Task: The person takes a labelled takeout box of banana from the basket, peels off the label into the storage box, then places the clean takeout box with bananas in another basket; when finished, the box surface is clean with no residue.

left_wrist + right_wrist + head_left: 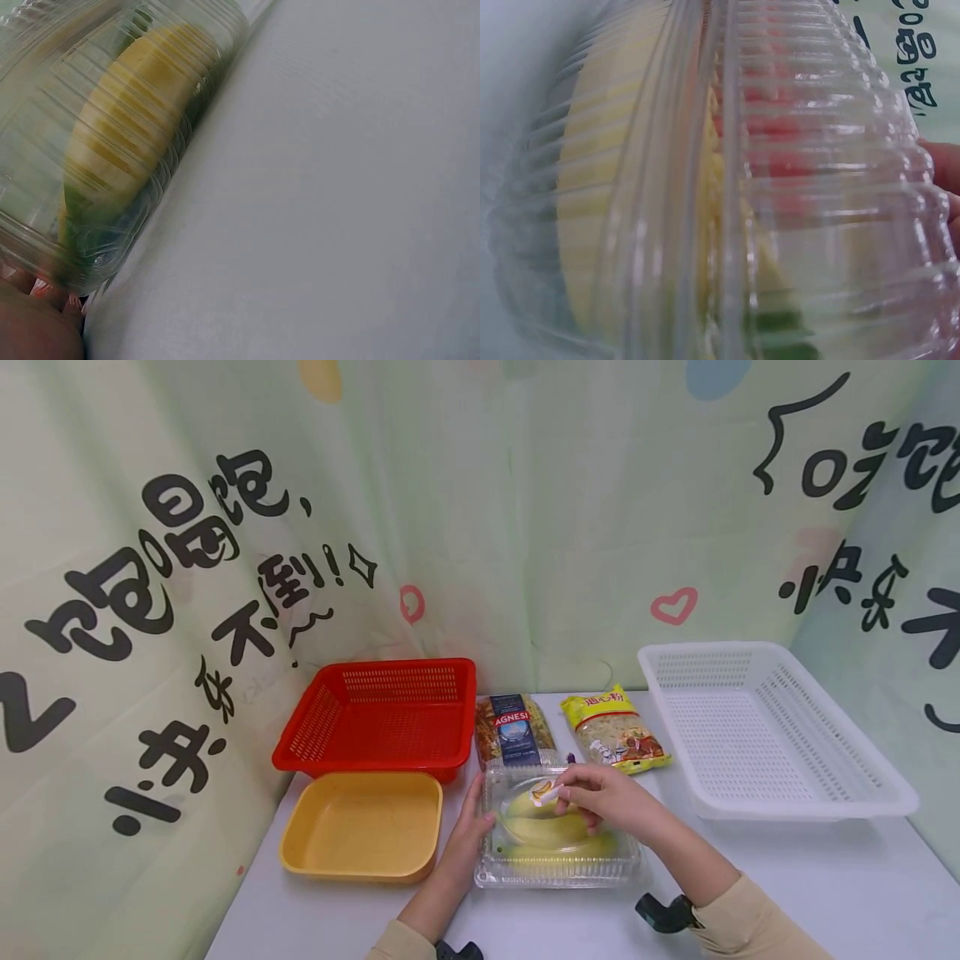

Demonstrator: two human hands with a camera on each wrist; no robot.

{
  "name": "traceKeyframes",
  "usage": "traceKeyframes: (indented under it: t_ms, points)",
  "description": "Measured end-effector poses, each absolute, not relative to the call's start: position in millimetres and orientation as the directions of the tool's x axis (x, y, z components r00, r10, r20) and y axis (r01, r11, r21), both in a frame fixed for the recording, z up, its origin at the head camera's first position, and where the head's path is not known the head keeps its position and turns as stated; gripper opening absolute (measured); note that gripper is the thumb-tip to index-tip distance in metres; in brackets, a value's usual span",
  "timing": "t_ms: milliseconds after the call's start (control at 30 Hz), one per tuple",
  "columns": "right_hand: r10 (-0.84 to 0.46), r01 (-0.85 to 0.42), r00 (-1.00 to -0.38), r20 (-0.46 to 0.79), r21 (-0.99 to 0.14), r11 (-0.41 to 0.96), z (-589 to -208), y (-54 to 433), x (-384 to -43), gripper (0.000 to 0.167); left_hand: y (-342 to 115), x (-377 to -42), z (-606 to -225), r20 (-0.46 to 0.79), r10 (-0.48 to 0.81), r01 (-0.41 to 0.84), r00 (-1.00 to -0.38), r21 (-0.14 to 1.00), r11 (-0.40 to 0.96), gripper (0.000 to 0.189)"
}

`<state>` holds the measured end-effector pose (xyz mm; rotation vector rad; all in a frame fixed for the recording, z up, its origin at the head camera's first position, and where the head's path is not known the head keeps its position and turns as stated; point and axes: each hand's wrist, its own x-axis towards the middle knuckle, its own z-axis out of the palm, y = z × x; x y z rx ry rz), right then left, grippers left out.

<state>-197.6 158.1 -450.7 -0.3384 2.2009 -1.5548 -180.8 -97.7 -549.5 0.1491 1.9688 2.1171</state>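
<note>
A clear plastic clamshell box (555,872) with yellow bananas (543,832) inside sits at the front middle of the table. My left hand (463,839) grips its left side, thumb at the lid's edge and fingers along the wall. My right hand (611,802), over the lid, pinches the raised white edge of a round sticker (542,792) printed with bananas. Ribbed walls of the box fill much of both wrist views, and a banana (139,112) shows through in the left one. The right hand is out of sight in its own wrist view.
Left of the box are a yellow basin (360,827) and, behind it, a red basket (382,718). A pasta bag (517,731) and a yellow-topped food packet (615,731) lie behind the box. A white basket (787,735) stands at the right. A printed curtain (525,527) hangs behind.
</note>
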Motion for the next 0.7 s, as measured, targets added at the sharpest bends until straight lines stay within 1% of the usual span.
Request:
traceKeyframes:
  t_ms: [167,267,433,567,700]
  points:
    - [-0.448,0.017,-0.874,-0.186,-0.934,0.357,-449.6,158.0,-197.5,0.024,-98.1,-180.7,-549.7,-0.085,0.240,-0.100,-0.967,0.993,-0.054,0.071]
    - [-0.441,-0.001,-0.879,-0.184,-0.921,0.388,-448.4,157.5,-197.7,0.029,-98.1,-180.8,-550.3,-0.086,0.234,-0.099,-0.968,0.994,-0.045,0.070]
    - [-0.406,0.010,-0.892,-0.200,-0.906,0.424,-445.0,154.8,-197.5,0.036,-97.7,-181.3,-550.6,-0.087,0.230,-0.099,-0.969,0.994,-0.041,0.071]
    - [-0.389,0.020,-0.897,-0.207,-0.901,0.433,-443.4,153.1,-197.3,0.031,-96.6,-181.8,-551.1,-0.077,0.232,-0.093,-0.970,0.994,-0.056,0.072]
    - [-0.392,0.022,-0.899,-0.196,-0.913,0.407,-443.5,151.9,-198.2,0.019,-95.9,-181.5,-550.7,-0.081,0.227,-0.097,-0.971,0.994,-0.058,0.072]
